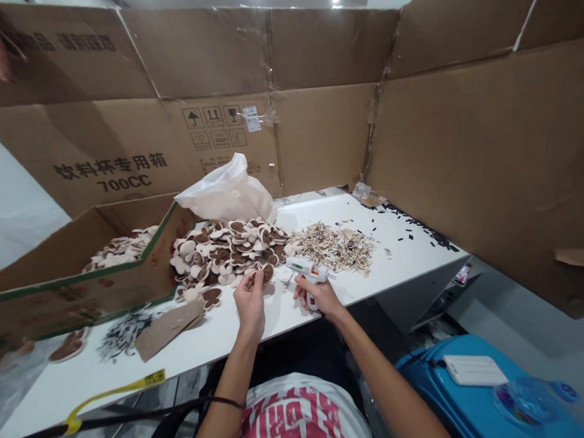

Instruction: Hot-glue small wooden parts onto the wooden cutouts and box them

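My right hand (313, 294) is closed round the grip of a white hot glue gun (304, 268). The gun's body lies level, its nozzle pointing right. In my left hand (249, 296) is a brown and cream felt patch (267, 272), pinched between thumb and fingers. Behind my left hand rises a heap of similar felt patches (219, 254), some brown side up, others cream side up. To the right of it spreads a pile of small tan, loop-like pieces (340, 246), just beyond the glue gun. My left fingers cover part of the held patch.
At the left stands an open cardboard box (133, 274) with more patches inside. A white plastic bag (228, 191) sits behind the heap. Tall cardboard walls (323, 128) enclose the table. Black bits (421, 231) lie at the right; a blue stool (489, 406) holds a bottle (529, 399).
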A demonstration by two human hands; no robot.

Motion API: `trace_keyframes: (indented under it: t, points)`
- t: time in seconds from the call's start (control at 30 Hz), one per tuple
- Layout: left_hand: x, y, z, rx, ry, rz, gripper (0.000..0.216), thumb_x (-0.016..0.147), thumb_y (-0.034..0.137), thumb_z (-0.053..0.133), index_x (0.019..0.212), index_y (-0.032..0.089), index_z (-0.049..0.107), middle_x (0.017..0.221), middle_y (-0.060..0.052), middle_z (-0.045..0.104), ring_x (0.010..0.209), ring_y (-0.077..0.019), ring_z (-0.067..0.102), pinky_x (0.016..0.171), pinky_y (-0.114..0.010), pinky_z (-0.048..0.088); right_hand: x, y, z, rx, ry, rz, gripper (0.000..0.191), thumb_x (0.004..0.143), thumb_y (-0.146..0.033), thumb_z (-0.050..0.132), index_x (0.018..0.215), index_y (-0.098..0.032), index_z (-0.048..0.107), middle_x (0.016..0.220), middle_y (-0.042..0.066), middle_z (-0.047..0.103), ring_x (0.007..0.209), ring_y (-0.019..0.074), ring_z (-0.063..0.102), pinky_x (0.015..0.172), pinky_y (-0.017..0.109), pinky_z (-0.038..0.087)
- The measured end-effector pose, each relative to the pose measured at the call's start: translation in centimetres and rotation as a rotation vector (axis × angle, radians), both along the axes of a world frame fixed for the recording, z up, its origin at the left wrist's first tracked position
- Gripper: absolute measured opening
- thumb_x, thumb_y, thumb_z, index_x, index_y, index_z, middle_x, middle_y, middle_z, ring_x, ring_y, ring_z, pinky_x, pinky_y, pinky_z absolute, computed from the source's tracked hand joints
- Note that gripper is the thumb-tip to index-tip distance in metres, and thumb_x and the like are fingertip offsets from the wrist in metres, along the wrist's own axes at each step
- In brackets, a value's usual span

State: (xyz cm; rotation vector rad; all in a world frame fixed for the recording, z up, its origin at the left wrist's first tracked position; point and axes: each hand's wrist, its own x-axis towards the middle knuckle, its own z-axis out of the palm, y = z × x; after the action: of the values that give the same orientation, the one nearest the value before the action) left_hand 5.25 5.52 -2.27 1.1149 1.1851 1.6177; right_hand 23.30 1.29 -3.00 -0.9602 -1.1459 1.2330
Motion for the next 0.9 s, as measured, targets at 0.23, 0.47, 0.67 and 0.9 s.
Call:
trace_keyframes:
  t: [0.23,0.47,0.67,0.9]
  points:
    - [-0.2,0.0,0.0,0.013,0.021,0.073,0.05,0.082,0.059,0.079,0.103,0.014,0.076,0.099,-0.01,0.078,0.091,-0.0209,0.072,0.07,-0.025,0.054,0.3,-0.4,0.0,-0.085,-0.058,0.079,0.049,0.087,-0.061,0.071,0.071,-0.014,0.076,0.059,0.006,0.07,0.042,0.0135,0.057,0.043,0.024,0.041]
    - [-0.4,0.2,-0.5,0.078,0.112,0.108,0.047,0.086,0.06,0.075,0.102,0.016,0.076,0.1,-0.009,0.078,0.093,-0.0217,0.071,0.073,-0.026,0.055,0.4,-0.5,-0.5,-0.082,-0.164,0.093,0.045,0.09,-0.055,0.065,0.067,-0.017,0.073,0.051,0.002,0.064,0.044,0.0149,0.058,0.048,0.025,0.044]
    - [-0.1,-0.5,0.3,0.097,0.144,0.062,0.039,0.089,0.055,0.074,0.099,0.017,0.075,0.093,-0.005,0.077,0.087,-0.0188,0.07,0.08,-0.027,0.054,0.2,-0.6,-0.3,-0.106,-0.243,0.076,0.04,0.089,-0.044,0.06,0.06,-0.019,0.07,0.047,0.001,0.061,0.043,0.0146,0.057,0.051,0.025,0.045]
    - [0.1,-0.9,0.7,0.111,0.13,0.028,0.038,0.089,0.055,0.075,0.097,0.017,0.075,0.092,-0.005,0.077,0.087,-0.0201,0.071,0.08,-0.028,0.055,0.0,-0.8,0.4,-0.153,-0.278,0.068,0.038,0.087,-0.037,0.057,0.056,-0.02,0.068,0.045,0.001,0.061,0.041,0.0146,0.056,0.048,0.024,0.043]
